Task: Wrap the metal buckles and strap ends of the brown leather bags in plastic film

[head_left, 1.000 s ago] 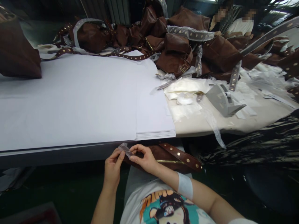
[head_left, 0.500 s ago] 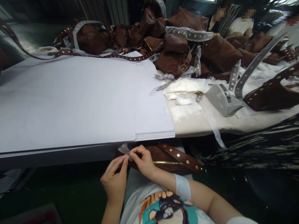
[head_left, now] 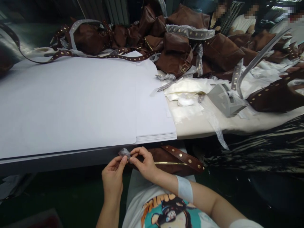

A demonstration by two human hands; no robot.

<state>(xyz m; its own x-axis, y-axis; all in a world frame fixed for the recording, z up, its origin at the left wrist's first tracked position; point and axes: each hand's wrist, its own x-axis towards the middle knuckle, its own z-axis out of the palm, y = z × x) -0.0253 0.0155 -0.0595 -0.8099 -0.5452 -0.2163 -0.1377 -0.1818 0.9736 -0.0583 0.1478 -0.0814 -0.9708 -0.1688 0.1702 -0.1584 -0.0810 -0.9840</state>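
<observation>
Low in the centre of the frame, your two bare hands meet over a dark brown leather bag with a gold zip [head_left: 158, 155], and it's all fingertip work! Your left hand [head_left: 112, 175] pinches a small crumpled piece of clear plastic film [head_left: 124, 153] between thumb and forefinger, while your right hand [head_left: 145, 163] closes its fingertips at the film's right edge; exactly what sits between those fingers is too small to tell. And the bag? Right there on your lap, just under the desk's [head_left: 206, 125] front edge, its wide brown leather strap with gold studs [head_left: 180, 155] slanting down to the right above the zip. A pale blue patch [head_left: 185, 189] shows on your right arm.

Look up to the left and centre: a broad stack of white sheets [head_left: 71, 101] spreads across the desk. Right of centre, a grey wedge-shaped holder [head_left: 222, 100] stands near scraps of thin white material [head_left: 190, 85]. Across the top, brown leather bags [head_left: 175, 44] crowd into a heap, some straps sleeved in clear plastic, and people [head_left: 243, 23] are visible at upper right.
</observation>
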